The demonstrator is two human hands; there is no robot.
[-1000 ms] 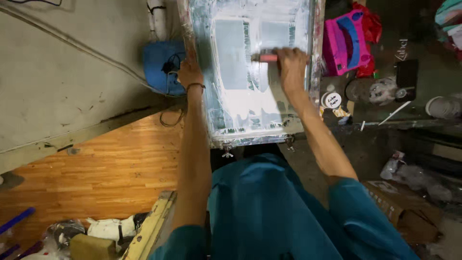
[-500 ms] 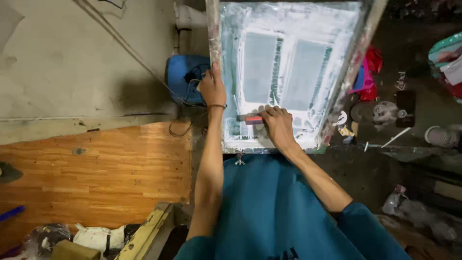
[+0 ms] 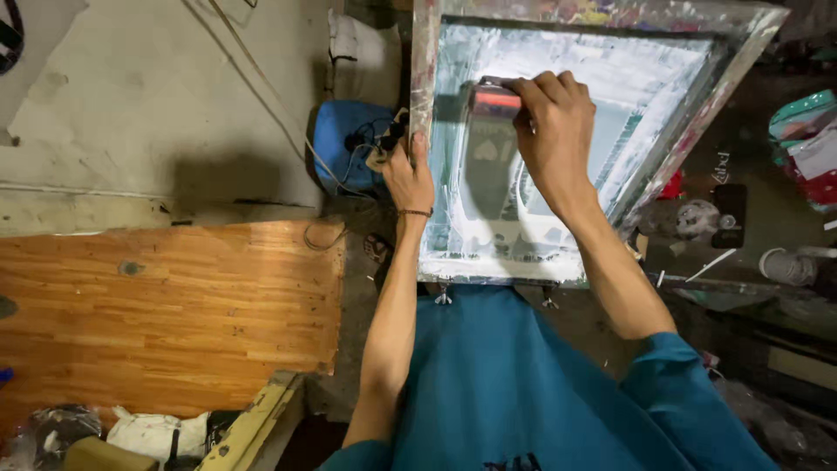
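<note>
My right hand grips the red squeegee near the screen frame's far edge; my left hand clasps its left rail.

Screen frame paint-crusted metal; mesh glossy wet; board smooth varnished wood.

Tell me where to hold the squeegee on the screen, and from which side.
Hold the squeegee by its red top edge, coming from above, as the right hand does: fingers over the far side, palm behind. The blade lies flat across the mesh, so only this upper edge is free. The left hand holds the frame at its left rail.
</note>
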